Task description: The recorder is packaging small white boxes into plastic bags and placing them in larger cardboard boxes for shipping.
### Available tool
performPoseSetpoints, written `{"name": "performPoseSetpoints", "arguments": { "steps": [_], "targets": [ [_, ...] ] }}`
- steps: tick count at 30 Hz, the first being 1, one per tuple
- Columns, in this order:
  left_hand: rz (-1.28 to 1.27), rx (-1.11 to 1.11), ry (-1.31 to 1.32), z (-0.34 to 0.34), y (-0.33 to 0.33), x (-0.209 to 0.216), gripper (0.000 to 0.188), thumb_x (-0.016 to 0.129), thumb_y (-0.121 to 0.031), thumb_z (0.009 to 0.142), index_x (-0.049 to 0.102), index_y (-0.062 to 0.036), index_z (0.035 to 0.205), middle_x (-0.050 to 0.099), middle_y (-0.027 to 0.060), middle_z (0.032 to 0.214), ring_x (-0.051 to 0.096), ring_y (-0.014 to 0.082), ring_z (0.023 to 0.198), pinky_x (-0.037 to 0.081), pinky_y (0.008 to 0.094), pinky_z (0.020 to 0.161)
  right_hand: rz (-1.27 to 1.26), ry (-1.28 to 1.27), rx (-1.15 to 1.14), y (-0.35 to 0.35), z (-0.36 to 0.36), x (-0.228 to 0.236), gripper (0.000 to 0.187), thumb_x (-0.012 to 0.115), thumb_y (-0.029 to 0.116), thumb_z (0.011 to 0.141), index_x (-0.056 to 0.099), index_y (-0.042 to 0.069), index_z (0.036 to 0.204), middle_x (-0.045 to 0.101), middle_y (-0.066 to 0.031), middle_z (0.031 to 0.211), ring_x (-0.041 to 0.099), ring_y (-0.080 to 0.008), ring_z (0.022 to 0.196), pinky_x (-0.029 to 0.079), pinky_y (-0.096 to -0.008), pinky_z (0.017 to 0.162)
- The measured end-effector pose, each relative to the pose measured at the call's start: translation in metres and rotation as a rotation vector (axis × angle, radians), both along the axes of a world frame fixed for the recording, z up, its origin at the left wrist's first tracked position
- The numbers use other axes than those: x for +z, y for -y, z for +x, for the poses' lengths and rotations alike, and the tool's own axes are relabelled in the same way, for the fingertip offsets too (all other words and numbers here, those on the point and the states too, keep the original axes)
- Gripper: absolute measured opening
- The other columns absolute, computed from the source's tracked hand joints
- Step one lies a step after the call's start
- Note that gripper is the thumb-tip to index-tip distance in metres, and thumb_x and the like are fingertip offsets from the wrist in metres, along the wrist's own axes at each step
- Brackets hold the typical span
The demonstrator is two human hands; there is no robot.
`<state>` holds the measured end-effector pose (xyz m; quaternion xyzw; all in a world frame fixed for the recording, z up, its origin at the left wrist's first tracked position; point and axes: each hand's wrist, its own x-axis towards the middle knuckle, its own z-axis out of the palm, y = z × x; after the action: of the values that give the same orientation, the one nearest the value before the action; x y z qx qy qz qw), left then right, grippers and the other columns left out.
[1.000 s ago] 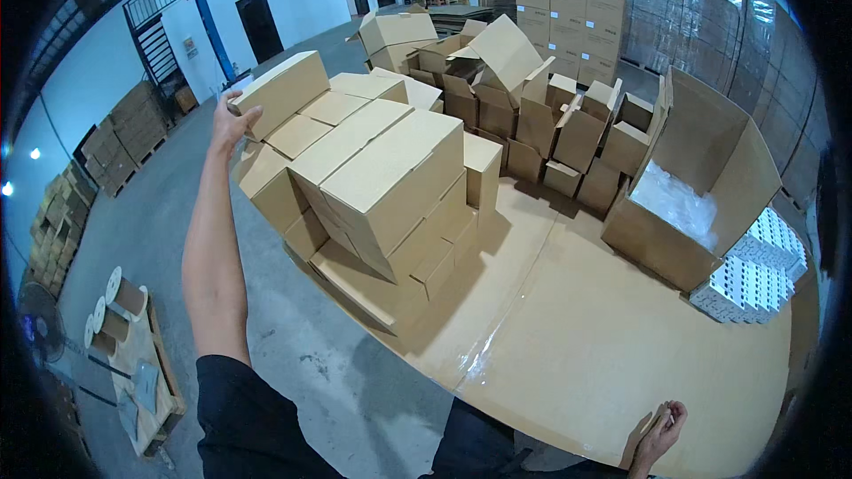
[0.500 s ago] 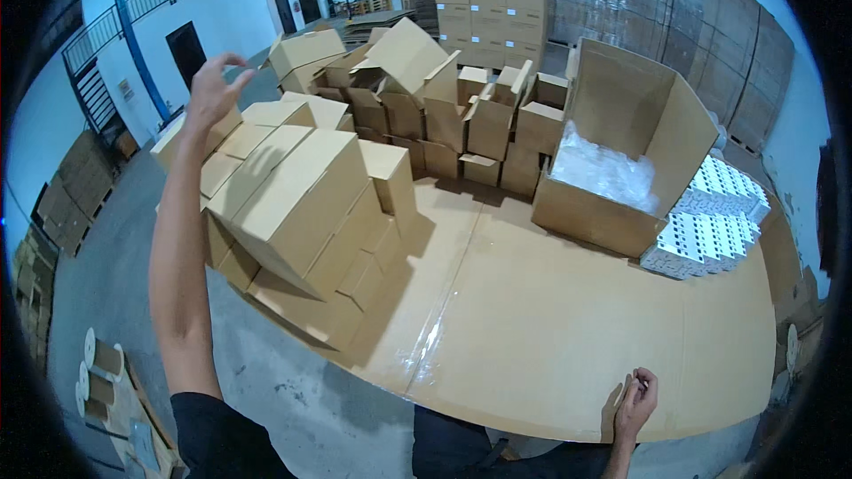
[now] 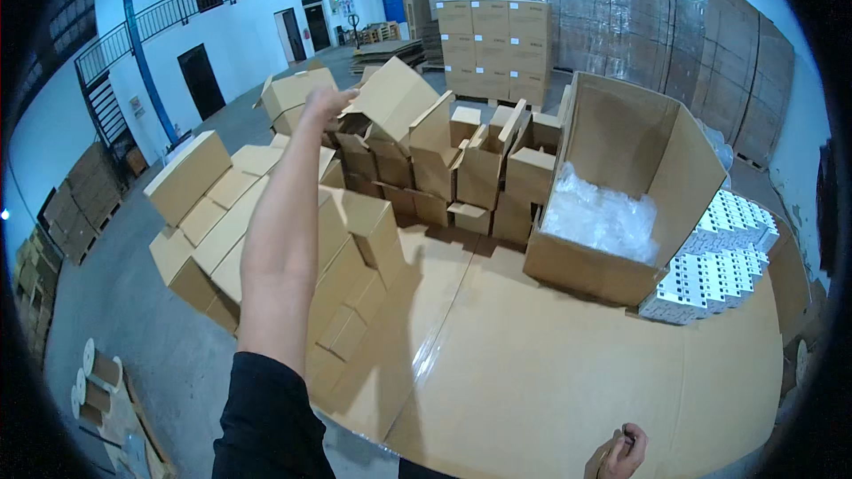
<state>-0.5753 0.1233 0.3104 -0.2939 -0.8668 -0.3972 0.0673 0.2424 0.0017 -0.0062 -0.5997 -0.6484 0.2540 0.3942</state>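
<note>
My left hand [image 3: 328, 104] reaches forward over the stacked cartons, its fingers stretched toward the raised flap of an open cardboard carton [image 3: 397, 99]. Nothing shows in its grasp; whether the fingertips touch the flap is not clear. Under my left arm stands a stack of closed brown cartons [image 3: 364, 226]. My right hand [image 3: 624, 453] is at the near edge of the cardboard-covered table [image 3: 550, 364], its fingers curled in. What lies inside those fingers, if anything, is hidden. Several open cartons [image 3: 432, 155] stand in a row along the far side.
A large open box [image 3: 595, 275] holding clear plastic bags [image 3: 599, 217] stands at the right. Beside it are stacked white boxes with dark squares [image 3: 706, 279]. Wrapped pallets of cartons [image 3: 493, 44] stand behind. Cable spools [image 3: 102, 372] are on the floor at lower left.
My left hand has swung right and forward, from above the closed cartons to the open ones. My right hand has shifted slightly down in view, still curled. The view has tilted up somewhat.
</note>
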Motion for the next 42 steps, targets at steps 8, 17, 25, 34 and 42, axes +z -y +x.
{"name": "performPoseSetpoints", "arguments": {
  "steps": [8, 17, 25, 34, 42],
  "targets": [
    [0.345, 0.005, 0.377, 0.005, -0.074, -0.032, 0.012, 0.071, -0.002, 0.087, 0.065, 0.008, 0.087, 0.067, 0.0174, 0.075, 0.067, 0.0237, 0.055, 0.051, 0.0379, 0.039, -0.019, -0.145, -0.058, 0.001, -0.008, -0.011, 0.029, 0.062, 0.014, 0.1, 0.06, -0.007, 0.12, 0.061, -0.0171, 0.119, 0.059, -0.0263, 0.112, 0.051, -0.0381, 0.099],
    [0.481, -0.006, 0.033, 0.041, -0.059, 0.016, 0.026, 0.069, -0.009, 0.093, 0.061, -0.0065, 0.117, 0.072, 0.0136, 0.087, 0.07, 0.0226, 0.058, 0.056, 0.0398, 0.046, 0.015, -0.153, -0.028, -0.001, -0.003, -0.021, 0.03, 0.063, 0.013, 0.098, 0.059, -0.004, 0.122, 0.059, -0.0139, 0.118, 0.058, -0.0244, 0.11, 0.049, -0.0354, 0.101],
    [0.704, -0.384, -0.091, 0.114, 0.018, 0.104, 0.029, 0.054, -0.004, 0.102, 0.051, -0.004, 0.13, 0.068, 0.015, 0.107, 0.073, 0.0199, 0.073, 0.062, 0.0298, 0.053, 0.122, 0.123, 0.141, -0.004, 0.003, 0.0, 0.033, 0.064, 0.013, 0.097, 0.06, -0.003, 0.125, 0.061, -0.0184, 0.122, 0.06, -0.0305, 0.116, 0.049, -0.039, 0.101],
    [0.719, -0.777, -0.034, 0.237, 0.138, 0.031, 0.03, 0.045, 0.005, 0.101, 0.047, -0.0051, 0.13, 0.062, 0.0142, 0.116, 0.07, 0.0253, 0.102, 0.063, 0.0371, 0.084, 0.044, -0.475, 0.156, -0.008, -0.018, 0.011, 0.032, 0.054, -0.003, 0.092, 0.057, -0.004, 0.124, 0.06, -0.0129, 0.122, 0.058, -0.0221, 0.114, 0.051, -0.0339, 0.095],
    [0.505, -1.213, 0.345, 0.303, 0.182, -0.138, 0.042, 0.034, 0.017, 0.091, 0.045, -0.0088, 0.122, 0.061, 0.0122, 0.114, 0.064, 0.024, 0.116, 0.057, 0.0416, 0.1, 0.129, -0.771, 0.493, -0.026, -0.094, 0.103, 0.038, 0.059, 0.003, 0.093, 0.055, -0.001, 0.13, 0.059, -0.0094, 0.129, 0.056, -0.0186, 0.116, 0.048, -0.0335, 0.098]
  ]
}}
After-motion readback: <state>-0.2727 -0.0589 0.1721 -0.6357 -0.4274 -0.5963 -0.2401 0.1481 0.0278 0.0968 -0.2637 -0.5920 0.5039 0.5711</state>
